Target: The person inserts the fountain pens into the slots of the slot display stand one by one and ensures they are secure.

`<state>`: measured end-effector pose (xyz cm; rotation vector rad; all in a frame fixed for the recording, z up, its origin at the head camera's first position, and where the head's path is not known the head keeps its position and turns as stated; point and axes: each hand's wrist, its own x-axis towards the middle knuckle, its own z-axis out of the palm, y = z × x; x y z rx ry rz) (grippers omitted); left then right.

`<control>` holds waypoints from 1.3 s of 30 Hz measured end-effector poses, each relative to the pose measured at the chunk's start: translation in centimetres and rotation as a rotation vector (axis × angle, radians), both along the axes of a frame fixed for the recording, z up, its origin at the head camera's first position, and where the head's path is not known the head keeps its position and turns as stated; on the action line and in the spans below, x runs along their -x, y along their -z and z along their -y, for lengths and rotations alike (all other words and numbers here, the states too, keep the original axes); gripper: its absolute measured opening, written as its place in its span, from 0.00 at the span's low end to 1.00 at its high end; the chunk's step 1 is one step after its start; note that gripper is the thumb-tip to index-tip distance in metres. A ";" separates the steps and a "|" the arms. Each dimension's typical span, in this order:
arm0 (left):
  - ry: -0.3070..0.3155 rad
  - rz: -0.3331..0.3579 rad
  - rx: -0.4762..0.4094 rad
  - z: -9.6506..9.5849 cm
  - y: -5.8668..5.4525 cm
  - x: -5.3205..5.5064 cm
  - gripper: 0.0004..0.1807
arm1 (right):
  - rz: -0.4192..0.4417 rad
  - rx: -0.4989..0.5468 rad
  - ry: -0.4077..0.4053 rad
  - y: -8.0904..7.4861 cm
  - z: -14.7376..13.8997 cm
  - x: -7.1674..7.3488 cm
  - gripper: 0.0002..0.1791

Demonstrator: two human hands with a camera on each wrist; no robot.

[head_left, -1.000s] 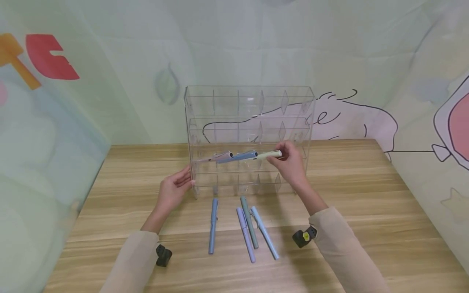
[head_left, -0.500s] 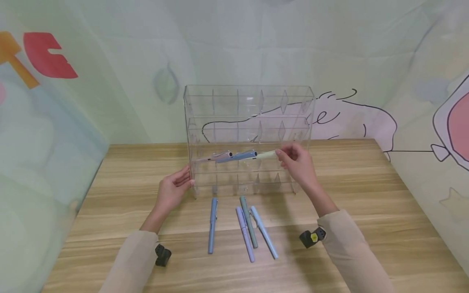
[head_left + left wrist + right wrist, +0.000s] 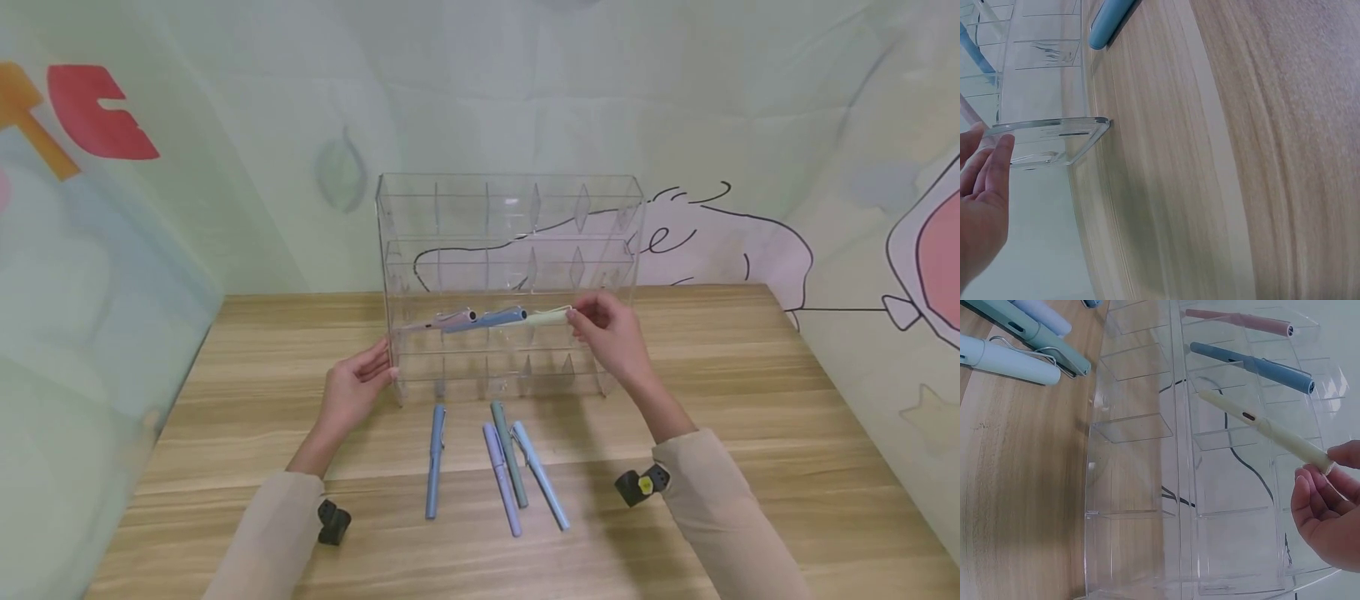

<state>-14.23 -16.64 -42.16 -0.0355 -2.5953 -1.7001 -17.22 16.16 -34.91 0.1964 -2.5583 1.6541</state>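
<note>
A clear acrylic rack [image 3: 384, 250] with divided tiers stands at the back of the table. My right hand [image 3: 611, 333] pinches the end of a pale yellow-green pen [image 3: 547, 317] between thumb and fingers; in the right wrist view this pen [image 3: 1285, 441] lies slanted across a tier. Beside it on the same tier rest a blue pen [image 3: 491, 320] and a pink pen [image 3: 455, 318], both slanted the same way. My left hand [image 3: 351, 393] grips the rack's left side panel, whose edge passes between thumb and fingers in the left wrist view.
In front of the rack, a blue pen [image 3: 435, 467] lies alone on the wooden table [image 3: 262, 375]. To its right a purple pen [image 3: 501, 482], a dark green pen [image 3: 512, 458] and a light blue pen [image 3: 543, 479] lie close together. A printed cloth [image 3: 262, 167] hangs behind.
My right hand has shifted right to the outer end of the pale pen, which stays in nearly the same place on the tier. The left hand keeps its hold on the rack.
</note>
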 end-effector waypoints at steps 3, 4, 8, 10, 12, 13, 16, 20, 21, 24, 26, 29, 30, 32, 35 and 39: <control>0.000 -0.005 -0.004 0.0 -0.1 0.0 0.27 | 0.003 -0.010 -0.001 -0.1 0.0 0.0 0.11; 0.001 -0.007 -0.003 0.0 0.0 0.0 0.27 | 0.002 -0.011 0.000 -0.1 0.0 0.0 0.12; 0.002 -0.008 -0.005 0.0 0.0 0.0 0.27 | -0.014 -0.008 0.000 0.0 0.0 0.1 0.11; 0.003 -0.009 -0.008 0.0 0.1 0.1 0.27 | -0.022 -0.014 -0.002 0.0 0.0 0.1 0.10; 0.003 -0.010 -0.013 0.0 0.1 0.1 0.27 | -0.025 -0.018 -0.005 0.0 0.1 0.2 0.09; 0.003 -0.010 -0.015 0.0 0.1 0.1 0.27 | -0.027 -0.020 -0.006 0.0 0.1 0.2 0.09; 0.003 -0.012 -0.021 0.0 0.0 0.1 0.27 | -0.032 -0.017 -0.015 0.1 0.0 0.2 0.09; 0.003 -0.019 -0.019 0.0 -0.1 0.1 0.26 | -0.043 -0.006 -0.027 0.1 0.0 0.1 0.09; 0.004 -0.021 -0.017 0.0 -0.1 0.1 0.26 | -0.044 -0.002 -0.030 0.1 0.0 0.1 0.09; 0.007 -0.023 -0.011 0.0 0.0 0.1 0.27 | -0.036 0.006 -0.032 0.0 0.0 0.0 0.09; 0.008 -0.024 -0.006 0.0 0.0 0.1 0.27 | -0.030 0.005 -0.032 0.0 0.0 0.0 0.09; 0.007 -0.020 -0.005 0.0 0.0 0.2 0.27 | -0.034 -0.005 -0.033 0.0 -0.1 0.1 0.10; 0.007 -0.018 -0.002 0.0 0.0 0.2 0.27 | -0.038 -0.008 -0.035 0.1 -0.1 0.1 0.10; 0.006 -0.017 -0.001 0.0 0.0 0.1 0.27 | -0.043 -0.010 -0.040 0.1 -0.2 0.1 0.11; 0.007 -0.022 0.001 0.0 -0.1 0.0 0.27 | -0.048 -0.013 -0.051 0.2 -0.3 0.1 0.12; 0.009 -0.028 -0.007 0.1 -0.1 0.0 0.26 | -0.050 -0.012 -0.069 0.3 -0.7 -0.1 0.14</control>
